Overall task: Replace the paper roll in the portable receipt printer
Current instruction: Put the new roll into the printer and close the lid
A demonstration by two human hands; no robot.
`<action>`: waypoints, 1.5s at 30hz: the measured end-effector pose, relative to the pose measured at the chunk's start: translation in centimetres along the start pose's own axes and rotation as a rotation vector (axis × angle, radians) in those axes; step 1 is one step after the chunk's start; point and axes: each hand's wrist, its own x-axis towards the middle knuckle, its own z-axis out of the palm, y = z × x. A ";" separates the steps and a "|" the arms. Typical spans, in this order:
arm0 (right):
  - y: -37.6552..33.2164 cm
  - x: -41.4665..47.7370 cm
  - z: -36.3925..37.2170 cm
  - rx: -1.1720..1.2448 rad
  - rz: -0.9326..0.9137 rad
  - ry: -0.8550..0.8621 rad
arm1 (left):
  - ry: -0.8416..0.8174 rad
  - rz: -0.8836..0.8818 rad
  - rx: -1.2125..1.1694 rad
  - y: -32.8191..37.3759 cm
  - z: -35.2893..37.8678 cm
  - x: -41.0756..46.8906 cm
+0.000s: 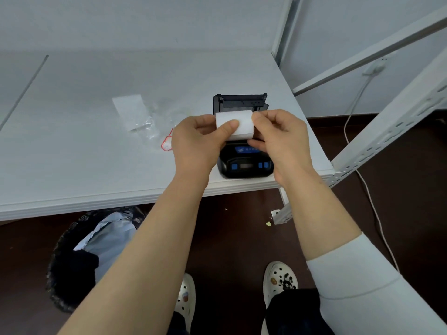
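A white paper roll (242,122) is held just above the black portable receipt printer (245,165). The printer sits near the front right corner of the white table (72,146), and its lid (240,101) stands open at the back. My left hand (196,143) grips the roll from the left, thumb across its front. My right hand (278,139) pinches the roll's right end with fingertips. The printer's paper bay is hidden behind the roll and my hands.
Clear plastic wrapping (147,124) and a flat white paper piece (128,107) lie on the table left of the printer. A small red-edged sticker (167,143) lies by my left hand. Metal shelving (387,131) stands right. A black-lined bin (79,257) sits under the table.
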 end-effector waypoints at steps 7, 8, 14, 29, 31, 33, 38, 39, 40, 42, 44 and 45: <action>0.7 1.4 -0.2 -0.031 -0.087 0.124 | 0.048 0.132 0.081 -0.4 2.7 0.9; 0.9 1.7 -0.2 -0.039 -0.086 0.139 | 0.063 0.156 0.114 -0.5 3.0 1.0; 1.9 3.1 -0.2 -0.190 -0.138 0.211 | 0.106 0.239 0.317 -1.3 3.9 1.7; 3.9 4.2 -0.9 -0.739 -0.201 0.189 | 0.097 0.286 0.860 -2.9 4.0 2.3; 3.7 4.2 -1.1 -0.788 -0.224 0.173 | 0.063 0.295 0.905 -2.8 4.1 2.3; 3.5 4.1 -1.2 -0.821 -0.250 0.151 | 0.025 0.265 0.901 -2.6 4.2 2.3; 3.0 4.0 -1.2 -0.849 -0.265 0.046 | -0.005 0.241 0.902 -2.3 4.1 2.4; 2.9 3.9 -1.2 -0.849 -0.253 0.023 | -0.002 0.243 0.901 -2.3 4.0 2.4; 2.7 3.9 -1.2 -0.851 -0.246 0.004 | -0.001 0.243 0.895 -2.3 4.0 2.4; 2.5 3.8 -1.2 -0.844 -0.247 -0.019 | -0.008 0.230 0.882 -2.3 4.0 2.4; 2.6 3.8 -1.3 -0.816 -0.232 -0.031 | -0.013 0.218 0.877 -2.3 4.0 2.5; 2.6 3.9 -1.3 -0.812 -0.228 -0.032 | -0.013 0.213 0.878 -2.3 4.0 2.5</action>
